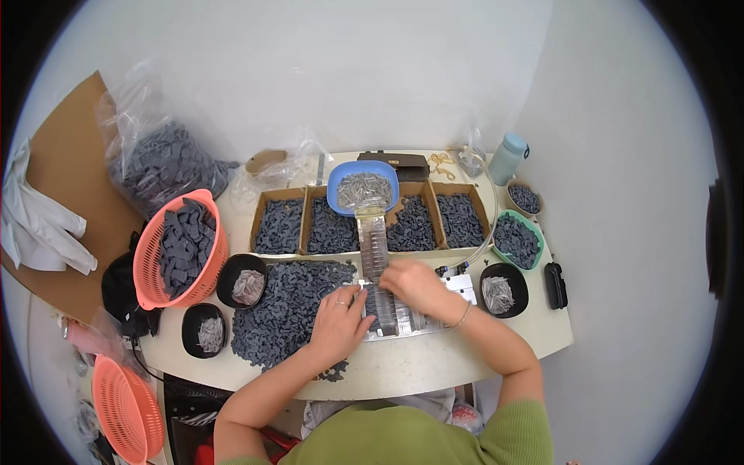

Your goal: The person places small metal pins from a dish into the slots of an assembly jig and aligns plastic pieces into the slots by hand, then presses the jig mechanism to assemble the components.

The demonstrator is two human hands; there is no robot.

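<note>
Flat ribbed metal jig (403, 319), part-filled

A green top (403, 438) with a fine ribbed knit is worn by the person. Its short sleeves (521, 428) end above the elbows, so both forearms are left bare. A thin ring (342, 303) is seen on one finger of the left hand (339, 325). A slim bracelet (463, 315), light in colour, is worn around the wrist of the right hand (415, 285). No gloves are worn. The nails cannot be seen clearly.
</note>
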